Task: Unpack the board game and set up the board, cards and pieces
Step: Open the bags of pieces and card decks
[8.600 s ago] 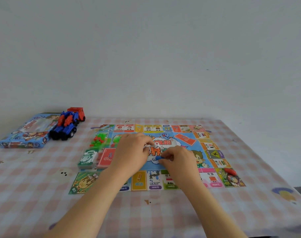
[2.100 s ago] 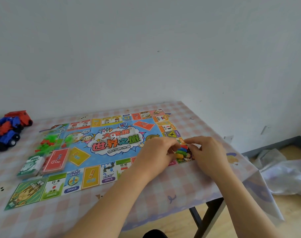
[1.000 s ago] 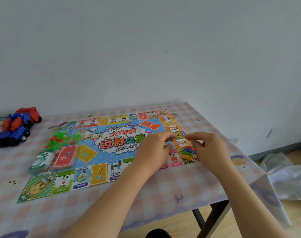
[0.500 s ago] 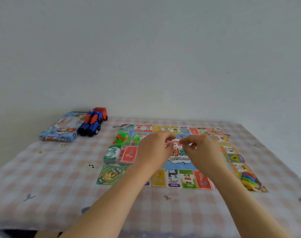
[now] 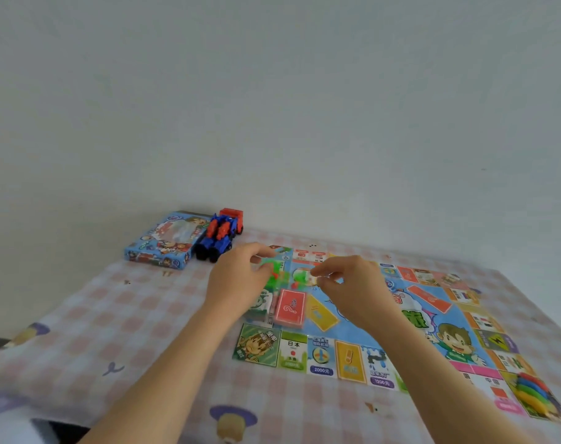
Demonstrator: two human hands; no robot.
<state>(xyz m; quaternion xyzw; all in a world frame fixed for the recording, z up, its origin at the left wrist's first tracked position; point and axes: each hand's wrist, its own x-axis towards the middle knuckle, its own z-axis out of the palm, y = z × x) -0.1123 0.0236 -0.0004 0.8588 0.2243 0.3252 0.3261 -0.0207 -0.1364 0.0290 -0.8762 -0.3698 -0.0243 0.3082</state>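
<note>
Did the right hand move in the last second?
Yes: the right hand went left across the board, from the coloured pieces to near the red card deck.

Toy truck (image 5: 219,237): blue and red, stood at the far left.
Tablecloth (image 5: 112,315): bore pink-and-white checks and cartoon prints.
Wall (image 5: 272,107): was plain white.

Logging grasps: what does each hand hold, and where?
The left hand pinches the green pieces at their left end, between thumb and forefinger. The right hand has its fingertips pinched together; whether on anything cannot be told.
</note>
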